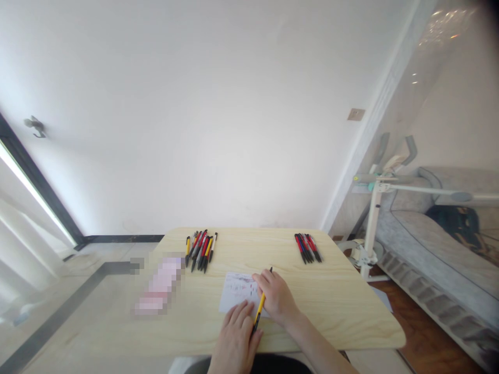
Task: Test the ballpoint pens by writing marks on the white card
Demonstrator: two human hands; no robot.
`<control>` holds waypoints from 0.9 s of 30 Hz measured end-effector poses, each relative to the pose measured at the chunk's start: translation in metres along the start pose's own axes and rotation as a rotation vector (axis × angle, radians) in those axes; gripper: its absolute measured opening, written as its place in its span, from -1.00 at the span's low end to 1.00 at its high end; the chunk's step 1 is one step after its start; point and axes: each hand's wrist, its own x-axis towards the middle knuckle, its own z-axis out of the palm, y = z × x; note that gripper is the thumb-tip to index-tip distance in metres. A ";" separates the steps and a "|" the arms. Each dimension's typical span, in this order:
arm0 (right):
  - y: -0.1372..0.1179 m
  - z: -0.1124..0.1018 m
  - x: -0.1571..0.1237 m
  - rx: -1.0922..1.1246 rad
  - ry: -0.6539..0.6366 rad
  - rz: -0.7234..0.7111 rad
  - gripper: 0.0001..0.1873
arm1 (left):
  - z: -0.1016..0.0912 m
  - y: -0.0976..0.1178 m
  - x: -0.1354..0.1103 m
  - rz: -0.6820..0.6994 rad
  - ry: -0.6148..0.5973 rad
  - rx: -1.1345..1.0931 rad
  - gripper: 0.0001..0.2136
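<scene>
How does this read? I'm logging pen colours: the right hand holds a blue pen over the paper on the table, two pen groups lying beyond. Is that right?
Not quite. The pen in the right hand is yellow, not blue, as the head view shows. It is over the paper on the table, with the two pen groups beyond.
</scene>
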 end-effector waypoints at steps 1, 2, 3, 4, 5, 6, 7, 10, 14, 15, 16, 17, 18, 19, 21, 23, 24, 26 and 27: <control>0.000 0.000 0.000 0.003 0.010 0.000 -0.75 | 0.000 0.000 0.000 -0.001 -0.004 -0.005 -0.78; -0.001 0.001 -0.001 0.008 0.020 -0.001 -0.75 | 0.000 -0.001 0.000 -0.006 -0.007 -0.014 -0.78; -0.001 0.002 -0.002 0.012 0.029 -0.003 -0.74 | -0.001 -0.001 -0.001 -0.010 -0.011 -0.024 -0.79; -0.002 0.002 -0.003 0.017 0.035 -0.005 -0.74 | -0.001 -0.002 -0.001 -0.015 -0.015 -0.037 -0.80; -0.002 0.003 -0.003 0.021 0.037 -0.007 -0.74 | -0.002 -0.002 -0.001 -0.018 -0.021 -0.051 -0.82; -0.003 0.003 -0.004 0.026 0.034 -0.009 -0.74 | -0.003 -0.002 -0.001 -0.021 -0.031 -0.066 -0.83; -0.003 0.002 -0.005 0.036 0.029 -0.011 -0.74 | -0.004 -0.002 -0.001 -0.025 -0.043 -0.079 -0.83; 0.000 -0.001 -0.005 0.128 0.029 0.009 -0.77 | -0.005 -0.002 -0.001 -0.034 -0.071 -0.100 -0.77; 0.007 -0.004 -0.003 0.395 0.245 0.204 -0.80 | -0.002 -0.001 -0.002 -0.020 -0.037 -0.051 -0.61; 0.008 -0.003 -0.002 0.484 0.305 0.287 -0.83 | -0.001 -0.001 -0.003 -0.013 -0.034 -0.034 -0.60; 0.008 -0.001 -0.002 0.581 0.339 0.370 -0.84 | 0.001 -0.001 -0.003 -0.005 -0.036 -0.018 -0.60; 0.008 0.001 -0.001 0.674 0.347 0.445 -0.81 | 0.001 -0.001 -0.003 -0.003 -0.040 -0.005 -0.60; 0.008 0.004 0.000 0.758 0.334 0.505 -0.77 | 0.002 -0.001 -0.003 -0.005 -0.043 0.007 -0.60; 0.008 0.008 0.001 0.823 0.316 0.548 -0.73 | 0.002 -0.001 -0.003 -0.008 -0.045 0.016 -0.60; 0.007 0.014 0.004 0.892 0.292 0.588 -0.72 | 0.003 0.000 -0.004 -0.014 -0.044 0.024 -0.59; 0.008 0.020 0.008 0.927 0.281 0.601 -0.74 | 0.003 -0.001 -0.004 -0.012 -0.037 0.026 -0.59; 0.009 0.023 0.010 0.944 0.279 0.608 -0.74 | 0.003 -0.001 -0.004 -0.009 -0.035 0.028 -0.59; 0.011 0.028 0.013 0.961 0.284 0.628 -0.74 | 0.003 -0.001 -0.003 -0.002 -0.033 0.035 -0.59; 0.012 0.030 0.013 0.962 0.289 0.643 -0.74 | 0.003 -0.002 -0.003 0.003 -0.034 0.040 -0.59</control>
